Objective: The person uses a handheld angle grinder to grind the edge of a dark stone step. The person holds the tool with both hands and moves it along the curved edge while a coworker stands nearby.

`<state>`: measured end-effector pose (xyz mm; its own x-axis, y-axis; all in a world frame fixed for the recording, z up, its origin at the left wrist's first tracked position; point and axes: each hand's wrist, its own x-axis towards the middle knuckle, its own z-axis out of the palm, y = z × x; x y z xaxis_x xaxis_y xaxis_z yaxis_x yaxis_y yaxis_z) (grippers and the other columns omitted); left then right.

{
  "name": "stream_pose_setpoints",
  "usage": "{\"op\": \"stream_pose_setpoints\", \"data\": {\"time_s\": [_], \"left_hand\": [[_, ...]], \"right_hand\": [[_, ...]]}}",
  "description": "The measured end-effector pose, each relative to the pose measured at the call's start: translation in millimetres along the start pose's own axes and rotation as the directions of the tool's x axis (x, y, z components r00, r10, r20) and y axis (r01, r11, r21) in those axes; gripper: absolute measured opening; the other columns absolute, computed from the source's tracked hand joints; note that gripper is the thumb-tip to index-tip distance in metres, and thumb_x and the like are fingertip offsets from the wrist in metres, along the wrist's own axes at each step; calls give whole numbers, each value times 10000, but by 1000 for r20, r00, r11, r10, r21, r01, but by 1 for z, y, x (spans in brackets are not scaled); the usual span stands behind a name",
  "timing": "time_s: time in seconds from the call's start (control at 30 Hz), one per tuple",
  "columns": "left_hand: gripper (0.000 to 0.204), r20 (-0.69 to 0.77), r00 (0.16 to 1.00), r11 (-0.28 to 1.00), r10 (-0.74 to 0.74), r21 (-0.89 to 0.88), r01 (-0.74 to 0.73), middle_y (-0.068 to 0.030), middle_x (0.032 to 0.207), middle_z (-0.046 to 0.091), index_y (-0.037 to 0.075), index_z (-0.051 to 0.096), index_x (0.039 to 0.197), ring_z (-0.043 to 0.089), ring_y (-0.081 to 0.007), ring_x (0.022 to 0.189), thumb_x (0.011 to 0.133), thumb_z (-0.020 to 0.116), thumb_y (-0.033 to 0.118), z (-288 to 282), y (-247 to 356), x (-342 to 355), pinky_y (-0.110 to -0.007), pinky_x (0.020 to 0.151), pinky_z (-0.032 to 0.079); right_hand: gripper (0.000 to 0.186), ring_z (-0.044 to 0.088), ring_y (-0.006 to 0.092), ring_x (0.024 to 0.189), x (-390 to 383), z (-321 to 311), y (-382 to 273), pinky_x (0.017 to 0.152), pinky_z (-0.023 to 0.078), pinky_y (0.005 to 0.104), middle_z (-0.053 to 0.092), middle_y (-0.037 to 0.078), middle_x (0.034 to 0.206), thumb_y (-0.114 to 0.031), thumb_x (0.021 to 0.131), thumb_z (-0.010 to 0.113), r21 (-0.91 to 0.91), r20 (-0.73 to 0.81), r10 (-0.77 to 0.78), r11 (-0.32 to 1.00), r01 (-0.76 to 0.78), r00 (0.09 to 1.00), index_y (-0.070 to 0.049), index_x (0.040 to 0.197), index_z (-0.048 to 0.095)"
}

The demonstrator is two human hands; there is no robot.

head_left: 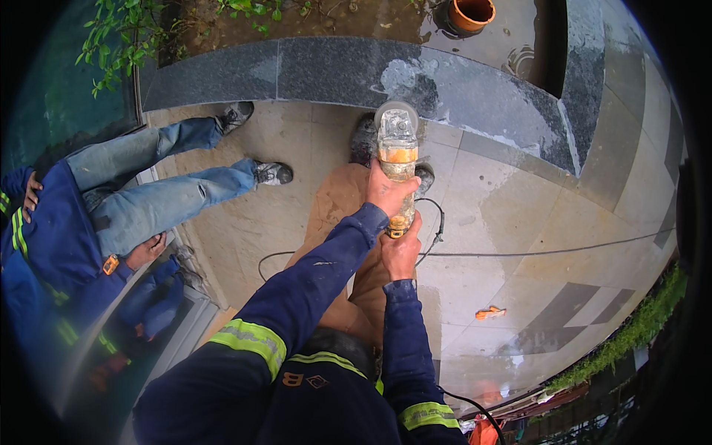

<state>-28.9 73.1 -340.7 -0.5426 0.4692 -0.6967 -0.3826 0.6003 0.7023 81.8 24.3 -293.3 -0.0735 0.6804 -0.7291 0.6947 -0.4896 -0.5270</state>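
An angle grinder (398,156), orange and caked in pale dust, is held out in front of me by both hands. My left hand (388,190) wraps round the middle of its body. Behind it, my right hand (402,251) is closed on the rear end, near the cord. The grinder's round disc (391,108) overlaps the near edge of a dark grey stone ledge (334,73) in the head view; whether it touches the stone I cannot tell. Pale wet slurry (404,76) smears the ledge just beyond the disc.
A black cord (519,254) crosses the tiled floor on the right, where an orange glove (490,313) lies. Another person in jeans (170,208) sits at the left. Past the ledge are muddy water, an orange pot (471,13) and a leafy plant (119,37).
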Motion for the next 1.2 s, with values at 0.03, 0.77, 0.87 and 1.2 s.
{"op": "stream_pose_setpoints", "data": {"time_s": [0.03,0.77,0.87,1.2], "left_hand": [[672,9,1000,1000,2,0,-2,-123,1105,644,-28,458,1258,644,-197,973,731,856,94,3,0,0,-348,870,539],[628,-36,999,999,41,-14,-41,-98,1093,644,-15,491,1234,643,-180,946,730,855,74,4,7,1,-335,851,544],[659,-19,1000,1000,-6,-4,6,-135,1115,640,-34,481,1240,649,-218,975,720,862,103,6,2,-6,-353,879,537],[699,-28,999,999,44,8,-44,-154,1121,647,-41,478,1241,653,-232,997,694,876,137,2,11,20,-368,896,533]], "right_hand": [[759,649,510,984,1,0,2,811,525,522,676,309,1041,-30,774,717,5,-12,1,1000,-1,1000,-76,1446,366],[805,656,495,1008,9,2,9,843,524,522,673,308,1081,-37,746,757,-8,-16,-83,997,83,996,-49,1449,364],[811,659,496,997,1,-2,15,825,527,521,682,304,1050,-36,742,756,-5,-30,-67,998,67,997,-58,1451,364],[763,654,508,976,18,1,-11,810,532,512,685,302,1028,-37,756,738,-36,-11,-55,998,54,998,-39,1428,378]]}}
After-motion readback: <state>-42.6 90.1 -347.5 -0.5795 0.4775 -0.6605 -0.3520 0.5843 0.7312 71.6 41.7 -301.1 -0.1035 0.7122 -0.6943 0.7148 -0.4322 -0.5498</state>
